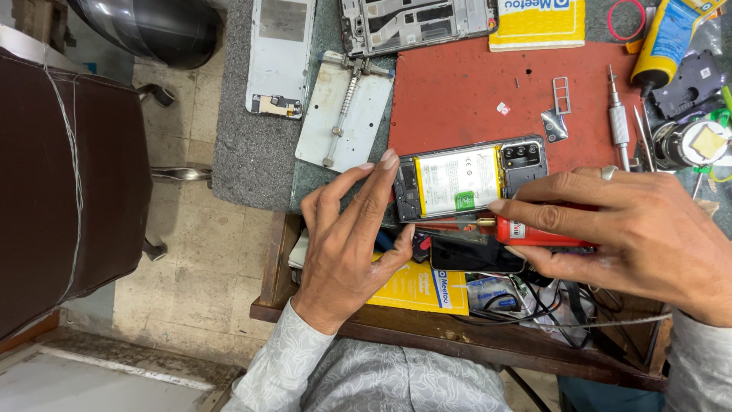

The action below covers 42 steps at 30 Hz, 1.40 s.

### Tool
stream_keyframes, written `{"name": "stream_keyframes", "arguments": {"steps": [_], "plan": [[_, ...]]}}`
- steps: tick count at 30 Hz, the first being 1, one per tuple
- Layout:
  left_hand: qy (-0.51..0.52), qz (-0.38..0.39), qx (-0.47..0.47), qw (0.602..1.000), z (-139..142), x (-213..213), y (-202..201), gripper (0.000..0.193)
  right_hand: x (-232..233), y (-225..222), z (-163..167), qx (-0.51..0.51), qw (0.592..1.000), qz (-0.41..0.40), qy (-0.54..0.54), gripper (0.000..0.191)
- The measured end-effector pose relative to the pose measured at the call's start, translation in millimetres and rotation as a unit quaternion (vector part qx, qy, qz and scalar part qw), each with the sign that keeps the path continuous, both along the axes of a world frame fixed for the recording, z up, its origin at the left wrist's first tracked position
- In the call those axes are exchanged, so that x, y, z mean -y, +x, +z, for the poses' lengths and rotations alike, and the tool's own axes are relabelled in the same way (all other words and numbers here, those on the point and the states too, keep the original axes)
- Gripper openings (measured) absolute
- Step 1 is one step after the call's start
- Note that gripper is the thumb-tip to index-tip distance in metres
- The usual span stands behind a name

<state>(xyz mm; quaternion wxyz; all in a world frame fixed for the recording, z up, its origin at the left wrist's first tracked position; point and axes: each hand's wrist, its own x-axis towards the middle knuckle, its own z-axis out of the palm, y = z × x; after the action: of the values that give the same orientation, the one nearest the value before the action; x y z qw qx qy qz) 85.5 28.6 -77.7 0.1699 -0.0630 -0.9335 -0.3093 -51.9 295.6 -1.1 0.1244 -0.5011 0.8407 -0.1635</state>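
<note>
Left hand (354, 240) open, fingertips braced on the near end of the opened phone (471, 178) to steady it on the red mat (465, 95). Right hand (633, 233) grasps a red lighter (534, 233), thumb alongside the phone's lower edge; screwdriver (618, 118) beyond the right knuckles.

Beyond your work lay a metal clamp fixture (345, 113) on the grey mat (244, 152), a pale back cover (279, 55) beside it, a bare phone frame (415, 23) above the red mat (457, 99), a screwdriver (618, 122), a SIM tray (561, 94), and a yellow tube (665, 42).
</note>
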Motion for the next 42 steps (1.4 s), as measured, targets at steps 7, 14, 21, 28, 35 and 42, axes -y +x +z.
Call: {"name": "stream_keyframes", "arguments": {"steps": [7, 14, 21, 28, 35, 42], "plan": [[0.003, 0.0, 0.0, 1.0, 0, -1, 0, 0.089, -2, 0, -2, 0.008, 1.0, -0.003, -0.002, 0.051], [-0.001, 0.001, -0.003, 1.0, -1, 0, -1, 0.088, -4, 0, -3, 0.003, 1.0, -0.009, 0.012, 0.054], [-0.003, 0.0, 0.001, 1.0, -2, 0, -1, 0.088, -5, -2, -3, 0.002, 1.0, -0.007, 0.016, 0.052], [-0.002, -0.005, 0.001, 1.0, -1, 0, 0, 0.086, -13, -11, 1, -0.009, 0.999, 0.007, 0.037, 0.054], [-0.007, -0.007, 0.002, 1.0, 0, 0, 0, 0.083, -10, -12, 3, -0.016, 0.999, 0.012, 0.046, 0.051], [-0.011, -0.006, 0.002, 1.0, 0, 0, 0, 0.083, 0, -9, 1, -0.03, 0.999, 0.014, 0.016, 0.046]]}}
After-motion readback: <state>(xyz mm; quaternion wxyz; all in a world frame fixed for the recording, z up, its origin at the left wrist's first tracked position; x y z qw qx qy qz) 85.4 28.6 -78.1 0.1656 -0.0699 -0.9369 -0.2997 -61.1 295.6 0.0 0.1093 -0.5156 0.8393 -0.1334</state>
